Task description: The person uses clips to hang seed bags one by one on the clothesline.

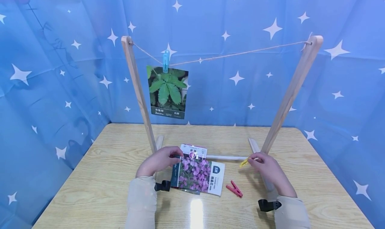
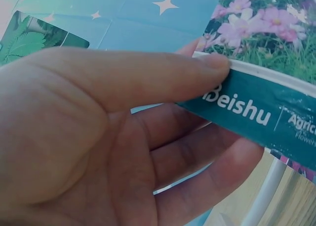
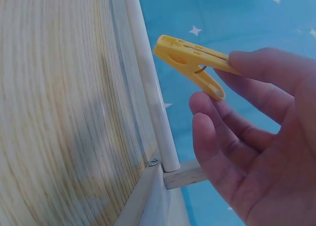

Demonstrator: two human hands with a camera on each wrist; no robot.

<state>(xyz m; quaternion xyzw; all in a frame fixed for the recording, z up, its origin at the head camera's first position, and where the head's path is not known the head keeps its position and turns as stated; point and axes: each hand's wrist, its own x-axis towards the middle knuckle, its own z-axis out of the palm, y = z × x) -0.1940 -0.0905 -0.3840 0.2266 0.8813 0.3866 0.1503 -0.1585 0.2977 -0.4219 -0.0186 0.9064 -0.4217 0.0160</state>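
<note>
1. Blue curtain (image 1: 210, 8) with white stars backs a wooden table (image 1: 99, 182), where a frame (image 1: 136, 82) holds up a string (image 1: 240, 53).
2. One leaf packet (image 1: 166, 92) hangs from the string by a blue peg (image 1: 165, 62); that part looks done.
3. Left hand (image 1: 159, 162) pinches one end of a flower packet (image 1: 195, 175), low over the table; I cannot tell whether it is clear of the lower packet (image 1: 194, 150).
4. Right hand (image 1: 272, 170) pinches a yellow peg (image 3: 185, 55) by its handles, near the frame's right post, apart from the flower packet.
5. Red peg (image 1: 234, 189) lies on the table, just beside the flower packet.
6. Progress seems early: one packet is up, while the flower packet and at least one more remain off the string.
</note>
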